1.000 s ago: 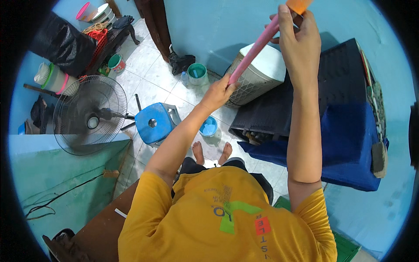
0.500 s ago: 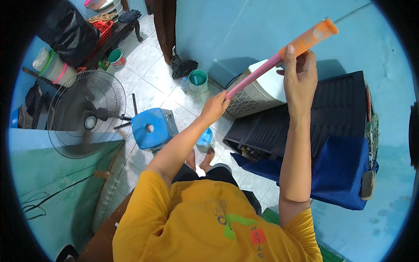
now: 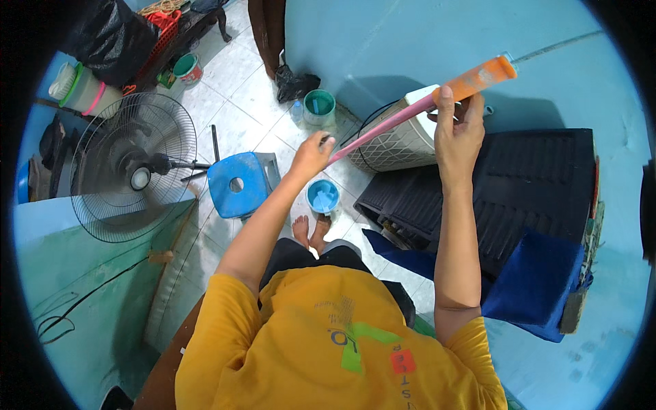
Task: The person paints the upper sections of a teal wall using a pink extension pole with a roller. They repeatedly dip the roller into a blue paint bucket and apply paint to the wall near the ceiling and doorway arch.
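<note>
A long pink pole [image 3: 389, 124] with an orange cylindrical or edge-on head [image 3: 478, 78] slants up to the right in front of me. The exact kind of tool is unclear from this angle. My right hand [image 3: 456, 140] holds it where the orange head meets the pole, thumb in front and fingers behind. Down at the pole's lower end, my left hand [image 3: 312, 156] is loosely curled against it, thumb and forefinger raised; part of the grip is hidden. Below my left hand, by my feet, stands a blue pail [image 3: 322, 197] with water-like contents.
A blue stool [image 3: 239, 183] and a standing fan [image 3: 140, 171] are on the left. Ahead are a green bucket [image 3: 319, 107], a black bag [image 3: 295, 83] and a white-topped patterned bin [image 3: 389, 147]. A dark plastic cabinet [image 3: 526, 178] with blue cloth [image 3: 533, 280] lines the right wall.
The orange head has come down and a little left. My left hand has shifted left and slightly down to the pole's lower end, its grip loosening. The view has shifted slightly.
</note>
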The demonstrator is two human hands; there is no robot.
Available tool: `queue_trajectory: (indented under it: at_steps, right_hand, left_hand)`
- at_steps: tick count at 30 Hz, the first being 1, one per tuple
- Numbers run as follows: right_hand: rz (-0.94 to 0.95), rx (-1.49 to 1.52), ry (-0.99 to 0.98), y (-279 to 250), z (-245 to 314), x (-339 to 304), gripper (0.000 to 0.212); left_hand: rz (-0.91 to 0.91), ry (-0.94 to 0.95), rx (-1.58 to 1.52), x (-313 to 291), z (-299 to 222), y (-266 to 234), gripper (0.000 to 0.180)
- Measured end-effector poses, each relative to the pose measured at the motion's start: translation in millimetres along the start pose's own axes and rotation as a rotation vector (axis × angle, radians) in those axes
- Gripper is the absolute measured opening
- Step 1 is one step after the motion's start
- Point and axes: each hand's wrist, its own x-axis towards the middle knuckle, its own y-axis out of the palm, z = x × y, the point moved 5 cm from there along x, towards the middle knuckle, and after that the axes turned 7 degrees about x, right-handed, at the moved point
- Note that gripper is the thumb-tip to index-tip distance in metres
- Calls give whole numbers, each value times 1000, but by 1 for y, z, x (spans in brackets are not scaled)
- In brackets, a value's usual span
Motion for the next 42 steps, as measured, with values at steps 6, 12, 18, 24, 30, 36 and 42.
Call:
queue_trajectory:
  at_steps: [6,12,18,24,30,36,42]
  right_hand:
    - [-27,-57,51,-10,-20,-4,36]
    - [-60,-110,64,-39,-22,-14,36]
    - [-89,-149,76,-70,-1,-29,35]
    - [-56,-120,40,-76,-22,-48,37]
    - [-20,-165,125,-87,-46,-59,42]
    - [3,-215,154,-102,-61,-57,45]
    - [-9,-199,156,-111,-71,-52,44]
  left_hand:
    - [-10,-204,65,-40,88,4,33]
    - [159,-404,19,-96,114,32,34]
    - [213,-350,202,-118,107,40,36]
    - [226,-384,219,-117,89,37,36]
    - [248,-354,279,-115,79,48,37]
    - [287,-361,228,-102,75,63,40]
    - [327,-332,272,-85,61,66,40]
